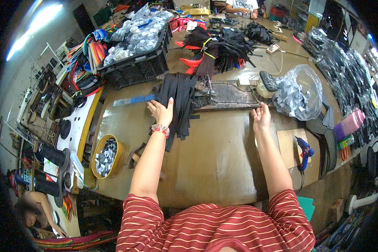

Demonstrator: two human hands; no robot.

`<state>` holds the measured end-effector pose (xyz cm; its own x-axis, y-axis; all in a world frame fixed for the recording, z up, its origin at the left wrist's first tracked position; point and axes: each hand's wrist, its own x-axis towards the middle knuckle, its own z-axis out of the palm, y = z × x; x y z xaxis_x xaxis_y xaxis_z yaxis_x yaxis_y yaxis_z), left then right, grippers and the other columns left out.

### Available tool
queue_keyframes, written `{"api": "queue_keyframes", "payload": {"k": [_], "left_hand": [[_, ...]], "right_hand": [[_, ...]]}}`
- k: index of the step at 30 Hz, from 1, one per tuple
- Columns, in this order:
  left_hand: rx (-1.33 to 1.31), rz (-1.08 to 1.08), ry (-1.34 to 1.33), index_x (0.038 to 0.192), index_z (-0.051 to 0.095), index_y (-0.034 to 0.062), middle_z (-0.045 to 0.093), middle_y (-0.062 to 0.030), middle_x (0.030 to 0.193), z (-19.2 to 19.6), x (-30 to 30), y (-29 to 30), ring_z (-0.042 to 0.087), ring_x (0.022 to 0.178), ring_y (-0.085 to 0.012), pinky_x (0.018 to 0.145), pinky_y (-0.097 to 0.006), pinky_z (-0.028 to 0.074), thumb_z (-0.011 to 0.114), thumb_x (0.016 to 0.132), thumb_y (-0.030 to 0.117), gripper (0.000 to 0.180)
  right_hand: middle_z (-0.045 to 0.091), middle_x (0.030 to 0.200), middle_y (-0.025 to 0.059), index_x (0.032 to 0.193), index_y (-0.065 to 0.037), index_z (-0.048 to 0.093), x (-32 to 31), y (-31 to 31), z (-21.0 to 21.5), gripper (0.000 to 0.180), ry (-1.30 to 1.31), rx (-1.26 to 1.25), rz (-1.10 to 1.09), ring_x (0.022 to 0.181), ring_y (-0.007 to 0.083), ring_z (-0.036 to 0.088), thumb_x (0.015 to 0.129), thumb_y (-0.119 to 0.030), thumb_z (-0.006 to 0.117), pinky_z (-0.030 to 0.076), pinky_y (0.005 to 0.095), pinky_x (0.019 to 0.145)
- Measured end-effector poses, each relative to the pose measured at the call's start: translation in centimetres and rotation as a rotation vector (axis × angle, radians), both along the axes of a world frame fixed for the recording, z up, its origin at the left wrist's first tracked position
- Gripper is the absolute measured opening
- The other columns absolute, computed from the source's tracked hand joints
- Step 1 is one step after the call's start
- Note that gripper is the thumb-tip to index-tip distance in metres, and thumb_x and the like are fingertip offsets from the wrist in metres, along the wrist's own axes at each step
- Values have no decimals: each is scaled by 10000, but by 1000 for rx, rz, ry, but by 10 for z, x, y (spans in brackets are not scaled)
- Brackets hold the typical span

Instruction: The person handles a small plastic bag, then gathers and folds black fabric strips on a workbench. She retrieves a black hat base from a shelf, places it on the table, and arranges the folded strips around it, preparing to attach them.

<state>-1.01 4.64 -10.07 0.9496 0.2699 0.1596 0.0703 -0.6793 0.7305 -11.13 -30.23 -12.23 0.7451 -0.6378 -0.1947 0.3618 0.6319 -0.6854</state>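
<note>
My left hand [161,113], with a beaded bracelet at the wrist, is at the left edge of a pile of black fabric straps [178,98]. Its thumb stands apart from the fingers, and it touches the straps without gripping them. A blue and grey ruler-like strip [134,100] lies just beyond its fingertips. My right hand [261,118] is open, palm partly turned up, by the near edge of a worn dark board [229,94]. A jar with a black lid [268,82] stands just beyond it. Nothing shows in either hand.
A black crate [134,67] of bagged grey pieces stands far left. Nearer are a yellow basket [119,157] of small pieces and a hammer-like tool [136,155]. On the right are a clear bag [308,90] of grey pieces and a blue glue gun [305,151]. A person [241,8] sits opposite.
</note>
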Motion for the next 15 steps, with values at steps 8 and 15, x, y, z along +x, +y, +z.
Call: {"api": "queue_keyframes", "payload": {"k": [8,15], "left_hand": [[24,37,-1,1350,124,-164,89,-311,1444,-2,31,-31,88,1357,-416,1105,-474,116,519,798,622,1039],[56,45,31,1342,116,-181,76,-319,1440,7,34,-40,85,1359,-403,1104,-468,118,522,763,671,1107]], "right_hand": [[444,1210,24,1195,-82,418,49,-30,-1,473,40,-73,-6,1232,200,335,804,-231,640,292,405,1013],[437,1070,29,1024,-79,543,54,-33,3,305,50,-86,-41,964,150,425,790,-249,642,370,372,943]]}}
